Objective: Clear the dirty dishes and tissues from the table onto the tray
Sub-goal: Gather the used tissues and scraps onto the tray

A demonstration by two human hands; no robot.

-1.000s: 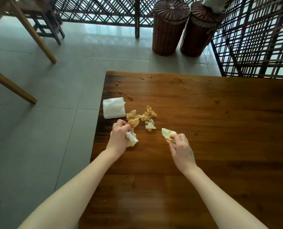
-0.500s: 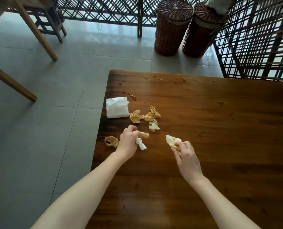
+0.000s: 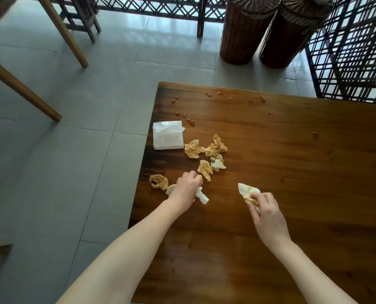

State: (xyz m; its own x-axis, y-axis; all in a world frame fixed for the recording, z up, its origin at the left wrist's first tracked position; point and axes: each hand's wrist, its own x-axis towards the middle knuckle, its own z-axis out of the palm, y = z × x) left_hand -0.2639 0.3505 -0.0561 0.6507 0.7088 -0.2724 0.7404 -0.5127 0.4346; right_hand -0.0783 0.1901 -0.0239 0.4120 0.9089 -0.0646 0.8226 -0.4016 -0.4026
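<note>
Gripping a white tissue (image 3: 202, 196), the left hand (image 3: 188, 187) sits low over the wooden tabletop (image 3: 292, 161) with its fingers curled tight and a twisted end of the paper poking out beneath them. The right hand (image 3: 267, 213), well apart from it, pinches a yellow-stained tissue (image 3: 247, 190) between fingertips and thumb. Whether that one touches the wood I cannot tell. A brown crumpled tissue (image 3: 158, 182) lies just left of the left hand, near the table's edge. Four more soiled wads (image 3: 215, 148) are clustered just beyond that hand's knuckles, the nearest almost touching them. A white tissue pack (image 3: 168, 138) rests at the left edge, beside the cluster. Brown sauce drips (image 3: 190, 122) dot the far corner. Two wicker baskets (image 3: 246, 29) stand on the grey tiled floor (image 3: 72, 150) past the table.
</note>
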